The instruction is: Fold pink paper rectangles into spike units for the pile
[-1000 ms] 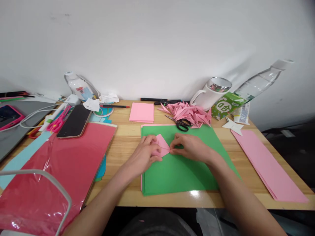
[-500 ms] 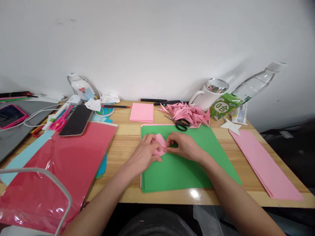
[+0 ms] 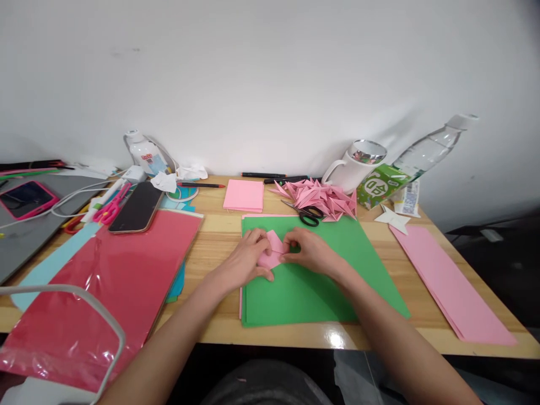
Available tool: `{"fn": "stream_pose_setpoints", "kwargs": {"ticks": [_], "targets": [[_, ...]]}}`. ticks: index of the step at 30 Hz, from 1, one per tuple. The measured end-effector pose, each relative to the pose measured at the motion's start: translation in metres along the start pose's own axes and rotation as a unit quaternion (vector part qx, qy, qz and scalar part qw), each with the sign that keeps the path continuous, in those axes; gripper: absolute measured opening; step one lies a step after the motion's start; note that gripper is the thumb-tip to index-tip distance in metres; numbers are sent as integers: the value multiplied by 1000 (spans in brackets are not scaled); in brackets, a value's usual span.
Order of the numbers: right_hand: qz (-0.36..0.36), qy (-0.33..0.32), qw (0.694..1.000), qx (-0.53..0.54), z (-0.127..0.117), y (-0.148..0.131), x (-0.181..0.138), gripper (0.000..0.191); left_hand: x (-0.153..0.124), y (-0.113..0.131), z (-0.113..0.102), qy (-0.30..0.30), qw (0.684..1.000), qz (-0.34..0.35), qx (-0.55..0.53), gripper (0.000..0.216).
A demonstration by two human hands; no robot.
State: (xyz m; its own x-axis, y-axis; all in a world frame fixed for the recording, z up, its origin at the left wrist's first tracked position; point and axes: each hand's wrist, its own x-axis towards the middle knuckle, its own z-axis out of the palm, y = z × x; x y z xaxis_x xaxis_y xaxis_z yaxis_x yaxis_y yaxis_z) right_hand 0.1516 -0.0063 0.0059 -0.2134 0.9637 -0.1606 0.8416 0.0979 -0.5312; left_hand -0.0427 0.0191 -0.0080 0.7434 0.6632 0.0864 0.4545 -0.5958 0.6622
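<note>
A small piece of folded pink paper (image 3: 275, 243) lies on a stack of green paper (image 3: 337, 292). My left hand (image 3: 248, 257) presses it from the left, fingers bent over its edge and thumb at the lower side. With thumb and forefinger together, my right hand (image 3: 310, 251) pinches its right corner. Just beyond the hands, black-handled scissors (image 3: 310, 215) rest by a heap of pointed pink folded pieces (image 3: 324, 197). A stack of square pink sheets (image 3: 243, 195) sits at the back.
Long pink sheets (image 3: 453, 287) lie at right, near a white paper star (image 3: 392, 219). A white mug (image 3: 348, 171), green box (image 3: 379, 185) and tilted bottle (image 3: 434, 147) stand by the wall. Leftward are a phone (image 3: 137, 208), red paper pack (image 3: 122, 281) and cable (image 3: 101, 308).
My left thumb and fingers have shifted slightly left, showing more of the pink paper. The right hand keeps its pinch at the corner. The whole view has shifted a little.
</note>
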Motion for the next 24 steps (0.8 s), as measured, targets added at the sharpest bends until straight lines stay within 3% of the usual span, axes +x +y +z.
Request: {"fn": "stream_pose_setpoints", "kwargs": {"ticks": [6,8,10,13,18,21,24], "targets": [[-32,-37,989,142,-5,20,3,13,-13,6,6,60,998,3,7,44],[-42,-9,986,164,-2,23,4,17,-17,7,8,74,997,17,20,40],[-26,63,983,173,4,24,6,21,-20,6,9,82,995,36,41,37],[-38,161,970,181,14,20,9,27,-20,2,10,83,993,71,44,29],[-190,139,969,69,24,11,9,39,-14,-6,3,91,994,64,-6,33],[-209,134,968,39,25,12,9,34,-10,-11,-5,128,992,14,-6,31],[-214,144,964,63,22,15,8,25,-7,-16,-12,113,994,7,3,5]]}}
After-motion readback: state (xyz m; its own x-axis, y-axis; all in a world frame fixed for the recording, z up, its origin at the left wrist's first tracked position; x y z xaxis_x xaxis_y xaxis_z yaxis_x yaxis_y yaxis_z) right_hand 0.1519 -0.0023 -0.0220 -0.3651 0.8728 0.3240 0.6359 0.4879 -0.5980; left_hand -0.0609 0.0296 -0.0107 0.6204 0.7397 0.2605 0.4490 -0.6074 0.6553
